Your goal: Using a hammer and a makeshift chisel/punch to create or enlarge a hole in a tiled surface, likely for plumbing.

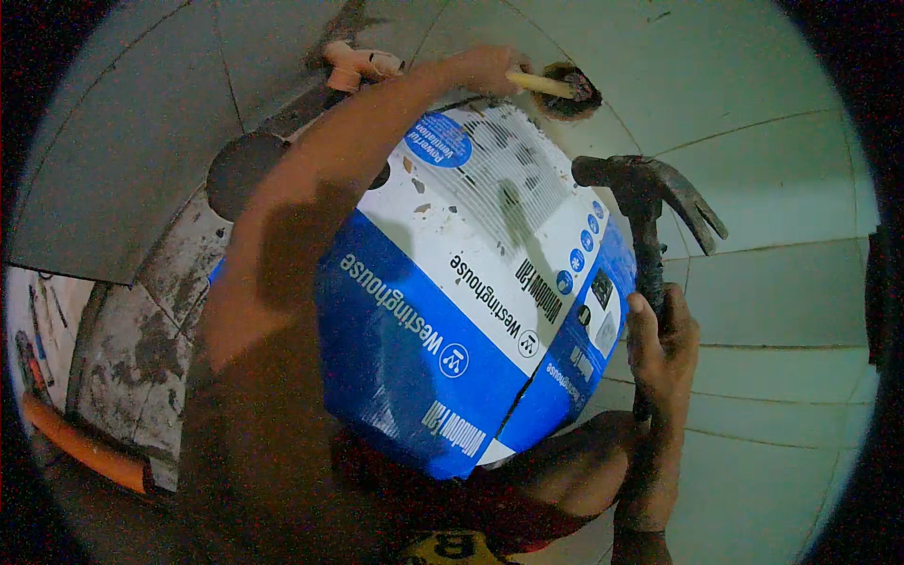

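At the top, my left hand (487, 70) is closed round one end of a yellow stick-like tool (546, 84). The tool's other end meets a rough dark hole (569, 92) broken into the tiled wall; whether it has a metal tip cannot be seen. On the right, my right hand (665, 344) grips the dark handle of a claw hammer (642, 179). The hammer is upright in view, its head apart from the tool and its claw pointing right. Between my arms sits a blue and white cardboard box (414, 311), with broken chips scattered on its top.
Pale tiled wall (772, 292) fills the right side. An orange pipe fitting (350, 64) stands at the upper left, near a dark round object (243, 177). An orange pipe (89, 444) lies at the lower left, close to several hand tools (38, 348) on a stained floor (137, 363).
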A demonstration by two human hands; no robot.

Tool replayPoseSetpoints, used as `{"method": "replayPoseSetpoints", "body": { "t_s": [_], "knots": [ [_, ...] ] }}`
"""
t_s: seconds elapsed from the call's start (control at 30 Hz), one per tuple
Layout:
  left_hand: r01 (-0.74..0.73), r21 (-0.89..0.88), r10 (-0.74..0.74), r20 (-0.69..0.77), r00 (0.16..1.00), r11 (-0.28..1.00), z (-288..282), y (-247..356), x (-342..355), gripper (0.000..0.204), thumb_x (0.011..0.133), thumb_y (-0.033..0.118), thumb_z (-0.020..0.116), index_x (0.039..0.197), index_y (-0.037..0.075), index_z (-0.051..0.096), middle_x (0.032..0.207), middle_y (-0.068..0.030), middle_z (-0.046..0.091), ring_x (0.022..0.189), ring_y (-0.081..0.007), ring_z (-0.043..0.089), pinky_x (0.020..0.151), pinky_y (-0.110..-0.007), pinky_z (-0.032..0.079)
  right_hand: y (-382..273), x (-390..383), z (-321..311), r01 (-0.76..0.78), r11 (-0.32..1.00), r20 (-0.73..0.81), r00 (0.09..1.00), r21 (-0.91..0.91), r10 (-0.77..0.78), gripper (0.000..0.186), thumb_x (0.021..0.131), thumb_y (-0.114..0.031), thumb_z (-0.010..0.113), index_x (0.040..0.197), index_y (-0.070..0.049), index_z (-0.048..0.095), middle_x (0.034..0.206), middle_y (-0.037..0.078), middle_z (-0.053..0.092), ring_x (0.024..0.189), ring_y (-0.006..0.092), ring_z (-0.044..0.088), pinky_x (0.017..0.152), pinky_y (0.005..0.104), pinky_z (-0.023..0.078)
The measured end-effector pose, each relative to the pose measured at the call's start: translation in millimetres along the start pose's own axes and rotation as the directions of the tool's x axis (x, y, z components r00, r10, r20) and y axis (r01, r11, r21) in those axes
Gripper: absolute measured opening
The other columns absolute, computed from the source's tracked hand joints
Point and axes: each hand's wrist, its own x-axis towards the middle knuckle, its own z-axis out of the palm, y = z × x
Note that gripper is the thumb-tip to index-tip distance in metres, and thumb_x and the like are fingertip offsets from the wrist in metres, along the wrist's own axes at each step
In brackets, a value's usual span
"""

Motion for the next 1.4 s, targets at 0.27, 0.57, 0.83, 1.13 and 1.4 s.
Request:
{"method": "replayPoseSetpoints", "body": {
  "t_s": [0.27,0.57,0.83,1.13,1.4],
  "knots": [
    [0.054,0.023,-0.056,0.098,0.994,0.998,-5.5,-4.9,0.6,0.047,0.077,0.037,0.071,0.116,0.014,0.061,0.1,-0.0153,0.066,0.093,-0.0307,0.064,0.08,-0.043,0.05,-4.6,-3.2,-0.7,0.013,0.998,0.033,0.999,-0.065,-0.011,0.027,0.091,-0.026,0.063,0.083,-0.003,0.051,0.063,-0.003,0.048,0.057,0.0052,0.038,0.048,0.0234,0.029],
    [0.175,0.001,-0.174,0.067,0.982,0.985,-2.5,-5.2,32.8,0.047,0.069,0.028,0.072,0.112,0.011,0.065,0.095,-0.0148,0.068,0.087,-0.0297,0.065,0.077,-0.042,0.051,-4.8,-0.6,4.8,0.061,0.994,0.113,0.992,-0.093,-0.05,0.031,0.089,-0.027,0.066,0.083,0.0,0.052,0.061,-0.002,0.048,0.057,0.0061,0.039,0.048,0.0251,0.031],
    [0.195,0.026,-0.191,-0.117,0.975,0.98,69.8,-8.8,54.9,0.045,0.067,0.022,0.072,0.106,0.004,0.061,0.095,-0.0186,0.067,0.091,-0.0337,0.065,0.078,-0.045,0.052,-8.0,0.6,4.9,-0.006,0.991,0.119,0.993,-0.133,0.021,0.031,0.089,-0.027,0.066,0.086,0.001,0.054,0.061,-0.001,0.047,0.056,0.0071,0.04,0.048,0.026,0.031],
    [0.324,-0.091,-0.328,-0.029,0.944,0.942,32.4,12.9,21.0,0.043,0.08,0.032,0.065,0.108,0.003,0.05,0.094,-0.02,0.066,0.083,-0.0367,0.065,0.074,-0.047,0.051,-3.4,0.5,2.2,0.01,0.984,0.121,0.993,-0.18,0.012,0.031,0.089,-0.027,0.066,0.087,0.002,0.054,0.062,0.0,0.05,0.058,0.0084,0.04,0.05,0.0269,0.033],
    [0.23,-0.158,-0.203,0.166,0.965,0.96,-5.1,-2.2,4.7,0.038,0.082,0.034,0.063,0.104,0.004,0.058,0.083,-0.0145,0.067,0.076,-0.0286,0.064,0.067,-0.042,0.048,-6.7,2.5,7.7,0.001,0.987,0.148,0.989,-0.158,0.023,0.03,0.088,-0.026,0.067,0.086,0.001,0.053,0.061,0.002,0.052,0.058,0.0092,0.044,0.052,0.0272,0.036]
  ]
}}
